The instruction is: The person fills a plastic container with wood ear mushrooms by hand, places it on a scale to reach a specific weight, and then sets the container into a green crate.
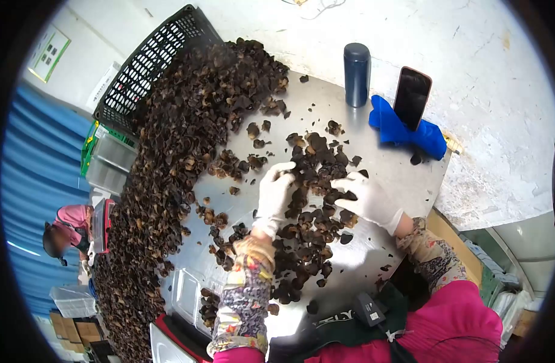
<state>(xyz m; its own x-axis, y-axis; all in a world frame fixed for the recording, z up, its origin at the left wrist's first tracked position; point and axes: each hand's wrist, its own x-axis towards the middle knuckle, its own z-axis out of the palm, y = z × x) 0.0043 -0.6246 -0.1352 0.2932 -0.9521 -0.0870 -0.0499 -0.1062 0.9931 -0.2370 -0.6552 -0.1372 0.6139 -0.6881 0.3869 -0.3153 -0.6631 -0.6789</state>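
Note:
Dark brown, dried, curled pieces (308,224) lie loosely spread on a shiny metal table (398,181). My left hand (274,192), in a white glove, is at the left edge of this spread, its fingertips at the pieces. On the right side of the spread, my right hand (363,198), also white-gloved, has its fingers bent over some dark pieces. Whether either hand pinches a piece is too small to tell. A much larger heap (162,139) of the same pieces covers the table's left side.
A black perforated crate (146,66) tips behind the heap. At the back stand a dark blue bottle (357,75) and a phone (412,97) leaning on blue cloth (431,138). Near my left forearm are a clear plastic tray (185,291) and a red-edged container (165,345). Another person (72,224) is far left.

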